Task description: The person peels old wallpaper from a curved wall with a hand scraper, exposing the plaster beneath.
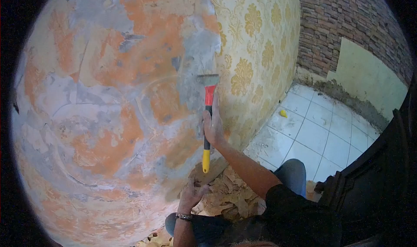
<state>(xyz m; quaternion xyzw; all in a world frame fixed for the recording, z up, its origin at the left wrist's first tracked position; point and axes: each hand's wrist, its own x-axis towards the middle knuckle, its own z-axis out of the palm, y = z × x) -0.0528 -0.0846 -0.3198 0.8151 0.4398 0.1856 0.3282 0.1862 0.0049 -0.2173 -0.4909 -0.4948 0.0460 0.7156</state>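
Observation:
A scraper (209, 100) with a red, black and yellow handle stands upright against the wall, its wide metal blade touching the plaster beside the wallpaper edge. My right hand (213, 124) is wrapped round the black middle of its handle. Lower down, my left hand (191, 195), with a bracelet at the wrist, is near the wall's foot, its fingers partly spread beside a brownish patch. Bare plaster (108, 108) in orange, grey and white covers the left; yellow damask wallpaper (253, 42) remains on the right part.
Scraped wallpaper pieces (232, 195) lie heaped below my hands. White floor tiles (310, 138) with a small yellow object (283, 113) are at right. Behind stands a stone-patterned wall (321, 25) with a pale patch. Dark carved furniture (369, 181) is at the lower right.

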